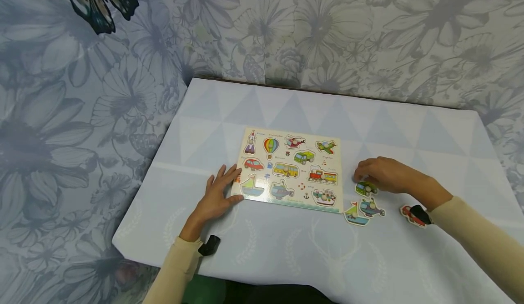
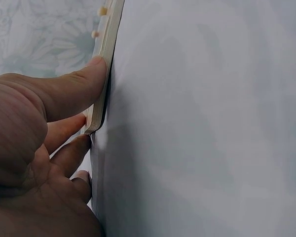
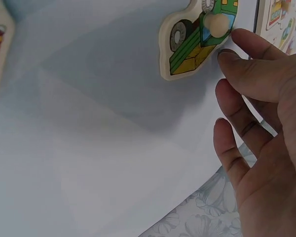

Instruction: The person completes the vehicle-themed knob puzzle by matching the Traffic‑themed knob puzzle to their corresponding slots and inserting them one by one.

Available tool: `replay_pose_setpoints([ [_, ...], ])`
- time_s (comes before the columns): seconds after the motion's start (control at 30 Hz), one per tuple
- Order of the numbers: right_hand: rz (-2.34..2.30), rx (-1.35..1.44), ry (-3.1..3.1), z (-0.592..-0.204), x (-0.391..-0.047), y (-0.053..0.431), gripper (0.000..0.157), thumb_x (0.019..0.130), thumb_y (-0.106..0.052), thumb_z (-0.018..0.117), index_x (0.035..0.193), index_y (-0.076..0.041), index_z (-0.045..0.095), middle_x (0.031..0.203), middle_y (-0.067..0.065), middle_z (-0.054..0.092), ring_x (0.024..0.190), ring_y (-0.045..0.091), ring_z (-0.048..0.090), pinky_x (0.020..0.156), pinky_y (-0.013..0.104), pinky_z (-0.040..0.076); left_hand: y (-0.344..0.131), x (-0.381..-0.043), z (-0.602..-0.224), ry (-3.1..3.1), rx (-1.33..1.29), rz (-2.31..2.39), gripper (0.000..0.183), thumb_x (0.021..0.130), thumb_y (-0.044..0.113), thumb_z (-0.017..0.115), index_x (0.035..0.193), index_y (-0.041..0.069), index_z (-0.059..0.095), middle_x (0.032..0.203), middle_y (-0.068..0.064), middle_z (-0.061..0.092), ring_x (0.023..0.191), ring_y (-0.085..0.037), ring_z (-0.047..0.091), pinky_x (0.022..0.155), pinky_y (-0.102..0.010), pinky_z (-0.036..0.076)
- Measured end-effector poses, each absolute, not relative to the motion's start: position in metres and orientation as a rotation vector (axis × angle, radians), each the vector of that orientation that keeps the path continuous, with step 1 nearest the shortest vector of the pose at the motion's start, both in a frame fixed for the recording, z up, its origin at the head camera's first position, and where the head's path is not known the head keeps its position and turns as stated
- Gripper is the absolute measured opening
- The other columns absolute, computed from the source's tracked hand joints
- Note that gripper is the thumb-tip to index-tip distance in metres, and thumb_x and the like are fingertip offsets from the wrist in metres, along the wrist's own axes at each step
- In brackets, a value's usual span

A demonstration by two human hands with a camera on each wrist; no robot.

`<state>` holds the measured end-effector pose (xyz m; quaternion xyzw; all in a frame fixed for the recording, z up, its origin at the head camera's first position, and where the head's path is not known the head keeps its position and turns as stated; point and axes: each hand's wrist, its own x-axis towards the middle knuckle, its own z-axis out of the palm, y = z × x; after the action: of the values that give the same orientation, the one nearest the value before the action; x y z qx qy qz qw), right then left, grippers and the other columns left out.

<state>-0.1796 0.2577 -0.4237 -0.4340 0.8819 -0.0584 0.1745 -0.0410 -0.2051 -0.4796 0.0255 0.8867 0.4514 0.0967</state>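
Note:
A wooden puzzle board [image 1: 294, 204] with vehicle pictures lies on the table. At its near left corner my left hand [image 1: 217, 195] has its fingers and thumb spread against the edges; the left wrist view shows the thumb [image 2: 81, 89] along the board's side. Right of the board, my right hand [image 1: 385, 173] is over a green truck piece [image 1: 365, 189]. In the right wrist view its thumb and index finger are close beside the truck's edge, near the round knob [image 3: 217, 24], with nothing between them. The other fingers are loosely bent.
A sailboat piece [image 1: 356, 216] and a grey-blue submarine-like piece [image 1: 371, 207] lie just nearer than the truck. Farther right is a red piece [image 1: 410, 215], partly hidden by the black wrist device [image 1: 420, 214]. Patterned cloth [image 1: 278, 35] rises behind the table.

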Motion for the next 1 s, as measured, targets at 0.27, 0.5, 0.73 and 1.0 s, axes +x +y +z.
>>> replay_pose_setpoints([
  [0.27, -0.149, -1.263, 2.506, -0.415, -0.169, 0.268, 0.034, 0.081, 0.003, 0.076, 0.093, -0.028, 0.073, 0.106, -0.012, 0.069, 0.094, 0.01, 0.063, 0.082, 0.041, 0.054, -0.204, -0.041, -0.48, 2.617, 0.073, 1.345, 0.079, 0.085, 0.011, 0.078, 0.154, 0.01, 0.039, 0.165, -0.013, 0.027, 0.156, -0.039, 0.002, 0.12, -0.061, -0.007],
  [0.5, -0.16, -1.278, 2.484, -0.416, -0.166, 0.274, 0.031, 0.08, -0.004, 0.081, 0.092, -0.031, 0.072, 0.104, -0.015, 0.068, 0.09, 0.007, 0.062, 0.078, 0.037, 0.054, -0.205, -0.041, -0.481, 2.63, 0.074, 1.329, 0.079, 0.085, 0.011, 0.077, 0.155, 0.01, 0.039, 0.165, -0.014, 0.027, 0.155, -0.04, 0.002, 0.119, -0.062, -0.007],
  [0.73, -0.232, -1.319, 2.465, -0.424, -0.164, 0.274, 0.027, 0.079, -0.007, 0.083, 0.091, -0.028, 0.073, 0.1, -0.016, 0.067, 0.085, 0.004, 0.061, 0.074, 0.031, 0.054, -0.205, -0.041, -0.48, 2.638, 0.081, 1.331, 0.079, 0.085, 0.01, 0.078, 0.154, 0.009, 0.04, 0.164, -0.016, 0.028, 0.155, -0.042, 0.003, 0.119, -0.064, -0.006],
  [1.0, -0.298, -1.43, 2.451, -0.43, -0.164, 0.274, 0.03, 0.077, -0.004, 0.083, 0.084, -0.029, 0.069, 0.095, -0.017, 0.064, 0.082, 0.002, 0.06, 0.071, 0.03, 0.054, -0.204, -0.04, -0.479, 2.637, 0.077, 1.331, 0.079, 0.085, 0.01, 0.078, 0.154, 0.008, 0.04, 0.164, -0.017, 0.028, 0.155, -0.042, 0.003, 0.118, -0.064, -0.006],
])
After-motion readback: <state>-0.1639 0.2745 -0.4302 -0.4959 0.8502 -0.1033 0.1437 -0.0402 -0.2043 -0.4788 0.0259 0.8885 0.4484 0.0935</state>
